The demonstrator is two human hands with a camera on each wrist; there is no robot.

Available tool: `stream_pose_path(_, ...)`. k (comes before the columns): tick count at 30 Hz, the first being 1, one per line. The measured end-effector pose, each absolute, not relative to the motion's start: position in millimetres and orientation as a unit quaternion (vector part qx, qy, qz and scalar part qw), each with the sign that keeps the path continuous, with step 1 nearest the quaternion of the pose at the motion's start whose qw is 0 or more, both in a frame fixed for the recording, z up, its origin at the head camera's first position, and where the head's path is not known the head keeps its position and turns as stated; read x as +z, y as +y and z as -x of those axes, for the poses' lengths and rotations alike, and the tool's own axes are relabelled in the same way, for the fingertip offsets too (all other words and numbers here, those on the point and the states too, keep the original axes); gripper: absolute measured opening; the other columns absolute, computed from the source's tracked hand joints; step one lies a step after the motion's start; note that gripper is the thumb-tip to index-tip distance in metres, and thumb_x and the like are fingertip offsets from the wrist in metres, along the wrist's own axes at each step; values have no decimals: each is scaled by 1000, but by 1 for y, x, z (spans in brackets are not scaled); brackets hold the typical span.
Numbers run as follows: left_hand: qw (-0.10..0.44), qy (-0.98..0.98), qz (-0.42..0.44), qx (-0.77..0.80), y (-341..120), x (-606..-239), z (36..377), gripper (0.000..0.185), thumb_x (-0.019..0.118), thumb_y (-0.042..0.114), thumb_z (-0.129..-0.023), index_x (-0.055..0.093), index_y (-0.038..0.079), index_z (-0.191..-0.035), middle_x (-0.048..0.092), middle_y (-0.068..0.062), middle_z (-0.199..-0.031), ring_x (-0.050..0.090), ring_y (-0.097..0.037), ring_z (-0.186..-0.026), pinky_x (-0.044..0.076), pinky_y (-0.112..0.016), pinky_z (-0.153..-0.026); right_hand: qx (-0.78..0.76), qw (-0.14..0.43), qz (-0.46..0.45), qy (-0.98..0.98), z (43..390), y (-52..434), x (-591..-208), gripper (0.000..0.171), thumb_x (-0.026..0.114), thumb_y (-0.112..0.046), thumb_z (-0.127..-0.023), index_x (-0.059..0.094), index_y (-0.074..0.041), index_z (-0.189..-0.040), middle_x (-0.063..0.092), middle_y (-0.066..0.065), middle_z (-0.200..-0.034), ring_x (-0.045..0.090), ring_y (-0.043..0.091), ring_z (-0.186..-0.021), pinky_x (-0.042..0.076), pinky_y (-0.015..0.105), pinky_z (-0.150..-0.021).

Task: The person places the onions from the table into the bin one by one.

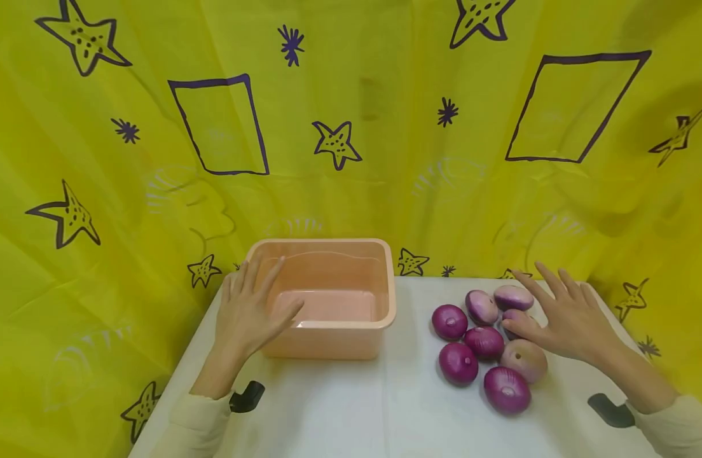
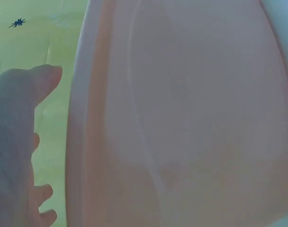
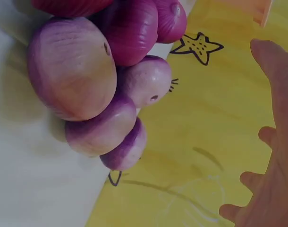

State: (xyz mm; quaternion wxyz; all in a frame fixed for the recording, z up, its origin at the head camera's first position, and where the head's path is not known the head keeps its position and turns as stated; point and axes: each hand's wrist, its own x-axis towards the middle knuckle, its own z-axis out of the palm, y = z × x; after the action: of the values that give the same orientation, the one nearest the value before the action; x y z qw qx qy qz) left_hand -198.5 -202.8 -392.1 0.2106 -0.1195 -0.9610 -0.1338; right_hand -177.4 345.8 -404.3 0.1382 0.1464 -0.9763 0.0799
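Observation:
A peach plastic basin (image 1: 328,343) stands at the back left of the white table, its inside bare. My left hand (image 1: 248,315) is held over the basin's left side with fingers spread, gripping nothing. In the left wrist view the basin's wall (image 2: 200,104) fills most of the picture beside the thumb. To the right lie several onions in a cluster, some deep purple like the front onion (image 1: 507,389), others paler like the pinkish onion (image 1: 524,360). My right hand (image 1: 574,318), fingers spread and holding nothing, hovers at the cluster's right side and partly covers one onion (image 1: 512,316).
A yellow cloth (image 1: 339,203) with drawn stars and frames hangs behind and along both sides of the white table (image 1: 408,407). Dark straps (image 1: 247,397) show at both wrists. The basin's raised rim (image 1: 390,280) faces the onions across a strip of table.

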Motion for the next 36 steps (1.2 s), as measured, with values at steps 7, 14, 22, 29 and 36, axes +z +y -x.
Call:
stream_pose_path(7, 252, -943, 126, -175, -226, -409, 193, 84, 71, 55, -87, 40, 26, -158, 33, -24, -160, 33, -55, -141, 25, -75, -112, 124, 107, -143, -976, 183, 362, -416, 93, 76, -54, -88, 29, -24, -162, 26, 34, -158, 34, 68, -128, 32, 86, -92)
stream_pose_path(14, 209, -924, 59, -315, -252, -429, 174, 86, 78, 42, -89, 34, 21, -160, 26, -22, -165, 33, -52, -144, 32, -80, -104, 196, 81, -154, -965, 188, 385, -436, 85, 80, -39, -88, 38, -12, -157, 37, 36, -149, 39, 65, -125, 35, 86, -86)
stream_pose_path(22, 190, -877, 31, -439, -256, -447, 158, 81, 77, 23, -93, 30, 12, -158, 38, -22, -157, 50, -49, -130, 50, -64, -99, 264, 55, -174, -947, 196, 406, -456, 71, 80, -25, -91, 47, -1, -149, 50, 34, -139, 59, 51, -112, 54, 65, -84)
stream_pose_path(29, 192, -841, 36, -505, -252, -465, 161, 75, 74, 13, -95, 31, 11, -157, 38, -23, -157, 51, -46, -133, 57, -31, -93, 320, -47, -140, -936, 199, 411, -470, 65, 68, -23, -100, 36, 4, -151, 45, 45, -138, 66, 52, -104, 62, 46, -73)
stream_pose_path(36, 185, -796, 23, -575, -248, -471, 170, 76, 75, 9, -95, 30, 15, -156, 44, -21, -154, 51, -39, -132, 50, -11, -90, 374, -87, -131, -914, 203, 416, -484, 60, 63, -18, -103, 33, 7, -148, 51, 44, -131, 61, 55, -111, 59, 40, -73)
